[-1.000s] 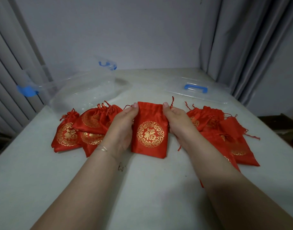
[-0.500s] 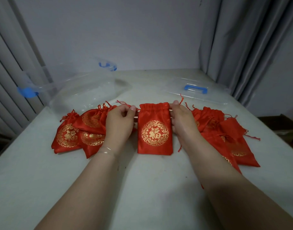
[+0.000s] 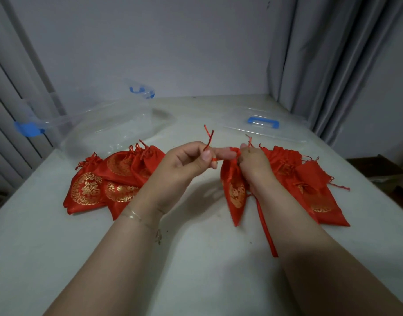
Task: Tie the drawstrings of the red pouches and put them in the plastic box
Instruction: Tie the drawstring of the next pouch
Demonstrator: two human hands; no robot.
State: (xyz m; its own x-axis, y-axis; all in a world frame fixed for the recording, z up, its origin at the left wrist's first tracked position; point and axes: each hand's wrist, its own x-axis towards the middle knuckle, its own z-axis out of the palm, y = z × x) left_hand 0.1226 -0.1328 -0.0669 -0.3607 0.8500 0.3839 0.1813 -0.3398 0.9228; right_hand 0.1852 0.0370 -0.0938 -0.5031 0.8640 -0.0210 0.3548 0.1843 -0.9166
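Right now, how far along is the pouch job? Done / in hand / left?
Done: nothing boxed; the plastic box shows no pouches, and its lid lies apart.
In hand: one pouch. The left hand pinches its drawstring, the right hand holds its gathered neck.
Left: the left pile and the right pile. I cannot tell which are tied.
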